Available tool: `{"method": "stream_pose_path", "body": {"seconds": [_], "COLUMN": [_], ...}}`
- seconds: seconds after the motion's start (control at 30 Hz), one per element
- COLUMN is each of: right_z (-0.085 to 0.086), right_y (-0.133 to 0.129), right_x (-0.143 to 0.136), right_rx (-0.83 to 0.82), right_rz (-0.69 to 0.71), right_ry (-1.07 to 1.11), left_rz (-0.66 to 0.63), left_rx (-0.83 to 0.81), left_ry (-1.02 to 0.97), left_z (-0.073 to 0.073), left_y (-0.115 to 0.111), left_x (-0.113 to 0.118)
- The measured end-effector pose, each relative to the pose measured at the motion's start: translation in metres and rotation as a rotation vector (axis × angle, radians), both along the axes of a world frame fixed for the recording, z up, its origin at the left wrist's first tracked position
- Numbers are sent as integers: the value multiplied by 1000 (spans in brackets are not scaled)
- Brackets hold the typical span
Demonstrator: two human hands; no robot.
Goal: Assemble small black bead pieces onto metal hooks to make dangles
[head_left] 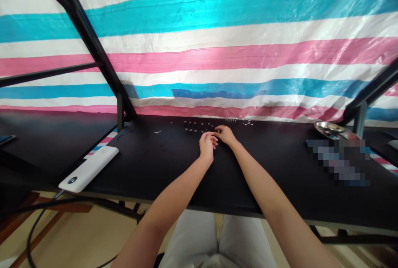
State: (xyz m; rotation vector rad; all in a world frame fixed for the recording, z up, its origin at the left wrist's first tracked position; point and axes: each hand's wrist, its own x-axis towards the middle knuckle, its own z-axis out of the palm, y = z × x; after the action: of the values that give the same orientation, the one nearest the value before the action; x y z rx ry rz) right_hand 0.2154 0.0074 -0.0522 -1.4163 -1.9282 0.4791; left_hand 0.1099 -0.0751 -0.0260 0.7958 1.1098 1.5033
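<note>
My left hand (207,148) and my right hand (225,135) meet over the far part of the black table (174,164). The fingertips of both are pinched close together and nearly touch. Whatever lies between them is too small to make out. Just left of and beyond my hands, several small dark pieces with pale ends (190,126) stand in short rows. Behind my right hand is a row of several tiny light-coloured pieces (230,120). Beside it lie thin white curled strands (248,122). Another thin white strand (157,131) rests farther left.
A white power bank (90,169) with a cable lies at the left table edge. At the right are a shiny metal plate (323,129) and a blurred-out item (338,164). Black frame bars (90,48) slant up before a striped plastic sheet (199,56).
</note>
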Motion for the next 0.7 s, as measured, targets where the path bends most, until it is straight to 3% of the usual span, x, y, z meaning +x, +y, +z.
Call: {"method": "stream_pose_path", "body": {"seconds": [0.47, 0.7], "right_z": [-4, 2], "right_y": [2, -6], "right_x": [4, 10], "right_rx": [55, 27], "right_rz": [16, 76], "right_ry": [41, 30], "left_rz": [-7, -48], "left_rx": [1, -86], "left_ry": [21, 107], "left_z": [-1, 2], "left_y": [1, 5], "left_x": [0, -3]}}
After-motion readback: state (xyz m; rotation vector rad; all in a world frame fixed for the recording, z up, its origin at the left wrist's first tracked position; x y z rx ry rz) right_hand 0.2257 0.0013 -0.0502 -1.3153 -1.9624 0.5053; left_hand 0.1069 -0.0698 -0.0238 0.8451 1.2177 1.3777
